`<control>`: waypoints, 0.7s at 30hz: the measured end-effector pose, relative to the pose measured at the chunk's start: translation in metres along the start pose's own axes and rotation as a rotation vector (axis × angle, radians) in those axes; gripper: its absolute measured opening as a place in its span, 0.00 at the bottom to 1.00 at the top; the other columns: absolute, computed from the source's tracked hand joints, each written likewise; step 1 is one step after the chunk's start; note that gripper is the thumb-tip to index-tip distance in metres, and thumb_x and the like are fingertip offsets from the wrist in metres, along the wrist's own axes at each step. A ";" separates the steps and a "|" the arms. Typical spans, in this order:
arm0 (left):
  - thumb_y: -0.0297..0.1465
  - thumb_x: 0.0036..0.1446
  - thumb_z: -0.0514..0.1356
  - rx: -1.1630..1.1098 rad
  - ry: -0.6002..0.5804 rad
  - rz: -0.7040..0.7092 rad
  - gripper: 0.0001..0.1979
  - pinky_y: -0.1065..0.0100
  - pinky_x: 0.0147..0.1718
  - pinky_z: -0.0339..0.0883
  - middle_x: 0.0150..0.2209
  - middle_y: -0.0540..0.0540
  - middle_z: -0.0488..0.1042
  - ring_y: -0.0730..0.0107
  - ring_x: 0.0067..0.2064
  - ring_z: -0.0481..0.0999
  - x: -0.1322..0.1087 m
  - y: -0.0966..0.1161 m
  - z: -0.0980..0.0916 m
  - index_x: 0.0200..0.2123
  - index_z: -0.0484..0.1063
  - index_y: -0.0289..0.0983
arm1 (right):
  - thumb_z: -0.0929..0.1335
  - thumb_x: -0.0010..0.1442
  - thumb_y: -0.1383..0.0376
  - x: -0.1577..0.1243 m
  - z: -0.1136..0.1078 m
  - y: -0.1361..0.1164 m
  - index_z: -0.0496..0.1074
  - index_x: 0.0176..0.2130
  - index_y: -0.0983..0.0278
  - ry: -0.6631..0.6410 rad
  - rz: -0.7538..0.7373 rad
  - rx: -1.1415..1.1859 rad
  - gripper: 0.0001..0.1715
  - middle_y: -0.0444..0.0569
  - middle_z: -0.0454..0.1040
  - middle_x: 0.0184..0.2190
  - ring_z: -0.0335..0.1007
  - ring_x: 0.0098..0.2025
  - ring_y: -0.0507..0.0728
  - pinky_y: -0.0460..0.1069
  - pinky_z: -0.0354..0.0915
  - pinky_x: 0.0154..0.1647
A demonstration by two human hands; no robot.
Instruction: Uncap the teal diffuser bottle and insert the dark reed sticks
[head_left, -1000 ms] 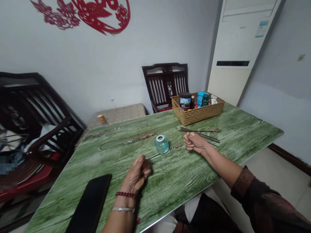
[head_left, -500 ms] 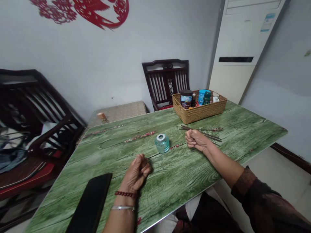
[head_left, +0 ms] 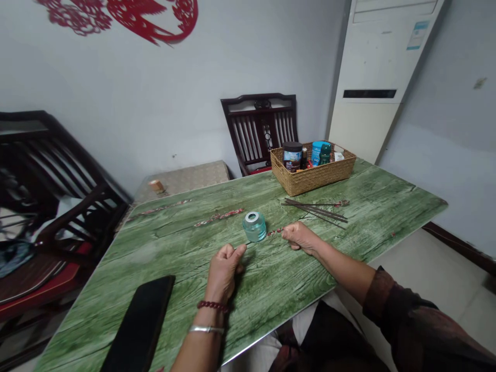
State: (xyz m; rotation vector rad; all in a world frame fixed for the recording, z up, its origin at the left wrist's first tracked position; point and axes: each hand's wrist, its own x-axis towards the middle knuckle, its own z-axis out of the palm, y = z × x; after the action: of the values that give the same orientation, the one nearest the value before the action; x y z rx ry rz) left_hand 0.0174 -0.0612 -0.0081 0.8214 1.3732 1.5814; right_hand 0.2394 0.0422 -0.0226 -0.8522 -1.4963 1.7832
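A small glass bottle holding clear blue-green liquid, with a silver ring around its open top, stands upright on the green wood-patterned table. Just in front and to the left of it is my left hand, fingers curled in and thumb on top, touching neither bottle nor sticks. My right hand is closed too, to the right of the bottle and apart from it. Whatever either hand may hold is hidden by the fingers. Several thin dark sticks lie loosely crossed beyond my right hand.
A woven basket with jars and bottles sits at the back. At the front left lies a black phone. Dark wooden chairs stand behind and to the left. A low side table carries a small orange-brown object.
My right hand has come off the sticks and moved left and nearer, toward the bottle. My left hand has turned, its thumb now pointing toward the bottle. The view has shifted slightly.
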 end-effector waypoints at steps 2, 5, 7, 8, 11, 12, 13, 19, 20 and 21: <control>0.47 0.36 0.75 0.012 0.004 0.010 0.35 0.76 0.16 0.53 0.20 0.60 0.47 0.81 0.20 0.49 -0.001 0.000 0.001 0.21 0.49 0.41 | 0.77 0.37 0.35 0.001 0.001 0.002 0.51 0.18 0.59 0.004 -0.006 -0.028 0.43 0.31 0.44 0.13 0.38 0.16 0.43 0.43 0.42 0.15; 0.47 0.37 0.74 0.025 -0.007 0.014 0.35 0.76 0.16 0.53 0.20 0.60 0.47 0.81 0.20 0.49 -0.002 0.001 0.000 0.21 0.48 0.41 | 0.76 0.39 0.35 0.001 0.001 0.002 0.51 0.18 0.59 0.013 -0.013 -0.036 0.42 0.31 0.44 0.13 0.37 0.16 0.43 0.43 0.42 0.15; 0.47 0.37 0.74 0.036 -0.015 0.015 0.34 0.76 0.16 0.53 0.19 0.60 0.47 0.81 0.20 0.49 -0.001 0.001 -0.001 0.20 0.48 0.41 | 0.76 0.39 0.35 0.001 0.001 0.001 0.52 0.18 0.59 0.016 -0.025 -0.041 0.42 0.31 0.44 0.13 0.38 0.16 0.43 0.43 0.43 0.15; 0.48 0.37 0.74 0.041 -0.019 0.015 0.34 0.76 0.16 0.52 0.19 0.60 0.47 0.81 0.20 0.49 -0.001 0.001 -0.002 0.20 0.48 0.41 | 0.76 0.39 0.35 0.001 0.001 0.000 0.52 0.18 0.59 0.016 -0.028 -0.044 0.42 0.31 0.44 0.13 0.38 0.16 0.43 0.43 0.43 0.15; 0.48 0.38 0.74 0.059 -0.025 0.018 0.35 0.76 0.16 0.52 0.19 0.60 0.48 0.81 0.20 0.50 0.000 0.001 -0.002 0.21 0.48 0.41 | 0.77 0.39 0.36 0.001 0.002 0.000 0.52 0.18 0.59 0.006 -0.026 -0.049 0.42 0.31 0.44 0.14 0.38 0.16 0.43 0.43 0.42 0.15; 0.49 0.38 0.74 0.065 -0.025 0.018 0.35 0.76 0.16 0.52 0.19 0.60 0.48 0.81 0.20 0.49 0.000 0.001 -0.002 0.21 0.48 0.41 | 0.77 0.39 0.36 0.000 0.003 0.000 0.52 0.18 0.60 0.003 -0.027 -0.052 0.42 0.31 0.44 0.14 0.37 0.16 0.43 0.43 0.42 0.15; 0.49 0.38 0.73 0.069 -0.026 0.018 0.35 0.76 0.16 0.52 0.19 0.60 0.48 0.80 0.20 0.49 0.000 0.001 -0.002 0.21 0.48 0.41 | 0.76 0.40 0.36 0.000 0.004 0.000 0.52 0.18 0.60 0.005 -0.031 -0.056 0.41 0.31 0.44 0.14 0.37 0.16 0.43 0.43 0.42 0.15; 0.51 0.39 0.73 0.091 -0.042 0.015 0.35 0.75 0.17 0.53 0.19 0.60 0.49 0.80 0.20 0.50 -0.001 0.002 -0.004 0.21 0.49 0.41 | 0.75 0.43 0.38 -0.001 0.007 -0.002 0.55 0.19 0.60 0.024 -0.024 -0.109 0.38 0.31 0.45 0.14 0.39 0.17 0.44 0.43 0.44 0.18; 0.51 0.39 0.73 0.091 -0.042 0.026 0.34 0.75 0.17 0.53 0.19 0.60 0.50 0.80 0.20 0.51 0.000 0.005 -0.005 0.21 0.50 0.41 | 0.75 0.44 0.39 0.002 0.008 -0.005 0.56 0.20 0.60 0.034 -0.027 -0.139 0.36 0.31 0.47 0.14 0.41 0.17 0.45 0.43 0.45 0.18; 0.52 0.39 0.73 0.085 -0.038 0.042 0.32 0.75 0.18 0.54 0.19 0.60 0.51 0.80 0.20 0.53 0.003 0.010 -0.006 0.22 0.53 0.40 | 0.76 0.44 0.42 0.006 0.009 -0.009 0.59 0.21 0.61 0.056 -0.041 -0.181 0.33 0.32 0.50 0.14 0.45 0.18 0.45 0.43 0.47 0.19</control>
State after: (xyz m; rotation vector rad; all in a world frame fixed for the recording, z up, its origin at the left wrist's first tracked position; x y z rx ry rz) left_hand 0.0091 -0.0606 0.0005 0.9328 1.4118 1.5402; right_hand 0.2299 0.0433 -0.0129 -0.9444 -1.6454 1.5990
